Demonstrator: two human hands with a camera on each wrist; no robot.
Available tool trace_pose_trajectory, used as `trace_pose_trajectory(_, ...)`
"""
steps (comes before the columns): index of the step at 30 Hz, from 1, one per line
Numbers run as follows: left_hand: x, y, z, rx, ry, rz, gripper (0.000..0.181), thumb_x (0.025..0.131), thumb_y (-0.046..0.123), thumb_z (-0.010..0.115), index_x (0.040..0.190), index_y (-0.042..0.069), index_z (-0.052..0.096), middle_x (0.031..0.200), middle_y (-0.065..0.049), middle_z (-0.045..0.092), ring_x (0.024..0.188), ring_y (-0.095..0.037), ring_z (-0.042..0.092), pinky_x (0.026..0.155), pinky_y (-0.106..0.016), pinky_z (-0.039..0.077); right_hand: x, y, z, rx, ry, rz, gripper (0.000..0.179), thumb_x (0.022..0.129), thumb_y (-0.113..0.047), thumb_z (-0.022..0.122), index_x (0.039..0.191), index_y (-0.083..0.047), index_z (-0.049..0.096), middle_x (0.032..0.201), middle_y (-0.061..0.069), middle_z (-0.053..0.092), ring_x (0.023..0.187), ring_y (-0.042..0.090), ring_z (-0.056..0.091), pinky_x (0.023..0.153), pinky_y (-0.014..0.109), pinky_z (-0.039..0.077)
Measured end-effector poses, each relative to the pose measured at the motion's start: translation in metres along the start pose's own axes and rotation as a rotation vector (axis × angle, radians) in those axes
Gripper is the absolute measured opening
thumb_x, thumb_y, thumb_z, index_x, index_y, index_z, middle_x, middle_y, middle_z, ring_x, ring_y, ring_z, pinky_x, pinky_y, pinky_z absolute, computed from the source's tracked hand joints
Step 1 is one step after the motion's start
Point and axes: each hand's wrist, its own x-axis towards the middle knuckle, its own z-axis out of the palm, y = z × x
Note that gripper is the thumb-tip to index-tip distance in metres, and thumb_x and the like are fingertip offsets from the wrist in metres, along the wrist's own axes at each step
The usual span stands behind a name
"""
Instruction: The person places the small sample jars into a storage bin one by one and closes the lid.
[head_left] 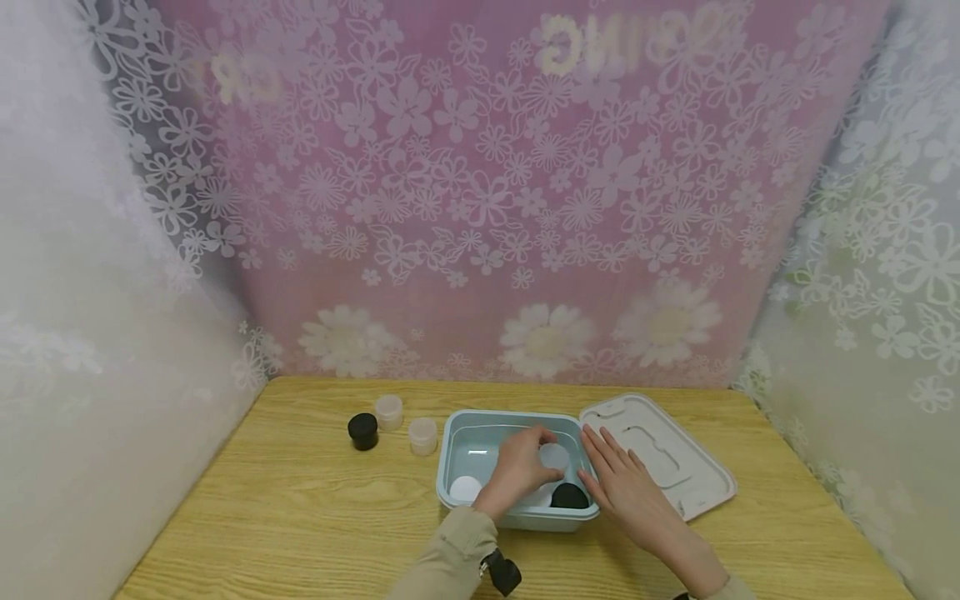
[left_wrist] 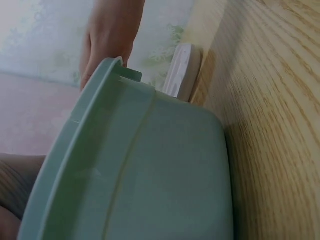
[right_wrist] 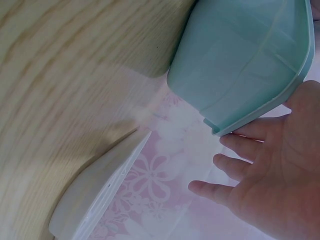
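Observation:
A light blue plastic box point(head_left: 517, 414) stands on the table with its top uncovered. My left hand point(head_left: 517, 465) reaches inside it, thumb and fingers gripping a small round translucent-white tub point(head_left: 555, 457) near the right end. Below that tub lie a black round tub point(head_left: 570, 497) and a partly hidden white one point(head_left: 538, 497). Another white round tub point(head_left: 466, 488) sits in the left front corner. My right hand point(head_left: 630, 487), fingers extended, rests along the box's right rim. The right wrist view has the fingers point(right_wrist: 250, 131) touching the rim from outside.
A white lid point(head_left: 697, 462) lies on the table to the right of the box, partly behind my right hand. Left of the box stand a black tub point(head_left: 363, 432) and two pale tubs point(head_left: 389, 412). Flowered curtains point(head_left: 487, 208) enclose the wooden table point(head_left: 315, 508) at back and sides.

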Motion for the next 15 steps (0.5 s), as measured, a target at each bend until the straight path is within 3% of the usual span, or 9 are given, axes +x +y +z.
trace_pose_trajectory(8,0.0022,-0.0024,0.0084,0.049,-0.010,0.013,0.042,0.075,0.015,0.091,0.109,0.002,0.070,0.104,-0.009,0.072,0.099,-0.028,0.067,0.087,-0.039,0.054,-0.0007,0.0002,0.0004,-0.001,0.006,-0.010,0.060,0.105,-0.029,0.056,0.155,-0.001,0.039,0.158,0.017,0.041,0.147,0.039,0.035,0.108,0.070,0.038)
trace_pose_trajectory(15,0.0036,0.0009,0.0061,0.028,-0.121,0.004,0.037,0.091,0.020,0.078,0.123,0.004,0.068,0.123,-0.010,0.070,0.115,-0.027,0.065,0.096,-0.035,0.054,-0.0001,0.0009,0.0006,0.004,-0.003,-0.008,0.060,0.105,-0.029,0.056,0.156,-0.002,0.038,0.158,0.016,0.040,0.147,0.039,0.034,0.108,0.070,0.037)
